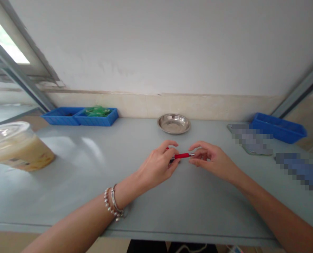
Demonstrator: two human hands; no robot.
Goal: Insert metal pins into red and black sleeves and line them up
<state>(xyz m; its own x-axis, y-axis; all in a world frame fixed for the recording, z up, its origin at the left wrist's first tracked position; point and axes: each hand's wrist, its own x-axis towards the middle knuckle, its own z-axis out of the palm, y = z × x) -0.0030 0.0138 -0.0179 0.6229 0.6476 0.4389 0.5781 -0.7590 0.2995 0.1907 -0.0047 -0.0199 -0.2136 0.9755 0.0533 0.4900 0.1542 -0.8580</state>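
One slim, red, silver-tipped pen (182,155) our left hand (156,160) grips, perhaps so its tip faces our right hand (211,158) with parted fingers (200,144).

Your left hand (156,161) is holding a red pen (182,155); your right hand (211,160) is curving just beside its tip. Behind them, a metal dish (173,126) is resting on the surface (185,203).

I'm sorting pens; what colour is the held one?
The pen is mostly red, its tip silver; head view.

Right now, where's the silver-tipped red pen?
In the head view, the red pen is just right of centre, below the round metal dish: the left hand holds it, pointing toward the right hand.
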